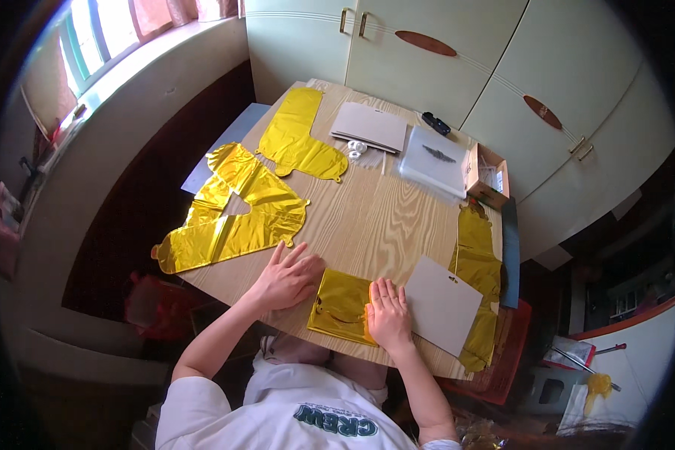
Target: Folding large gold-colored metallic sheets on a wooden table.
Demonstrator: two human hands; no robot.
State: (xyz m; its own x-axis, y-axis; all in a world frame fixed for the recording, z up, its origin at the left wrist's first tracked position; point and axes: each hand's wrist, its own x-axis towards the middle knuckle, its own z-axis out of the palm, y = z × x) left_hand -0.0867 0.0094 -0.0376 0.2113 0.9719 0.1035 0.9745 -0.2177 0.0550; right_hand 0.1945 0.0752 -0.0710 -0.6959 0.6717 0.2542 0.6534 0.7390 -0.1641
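On the near edge of the table lies a gold foil balloon folded into a flat square [337,304]. My right hand [390,313] rests flat on its right edge, fingers stretched out side by side, gripping nothing. Just left of the square is my left hand [289,277], its fingers apart and nothing held. Beyond it a flat gold foil balloon with a triangular hole [277,217] spreads over the table's left side. An L-shaped gold foil balloon [289,131] lies farther back. A grey card with a hanging hole [442,306] sits right of my right hand, partly covering another gold foil balloon [474,255].
At the table's back stand a stack of grey cards [369,126], small white rolls [357,148], clear plastic bags [433,161], a black object [436,123] and an open box [487,176]. Cream cabinets [427,75] rise behind. A red stool [514,352] shows at right.
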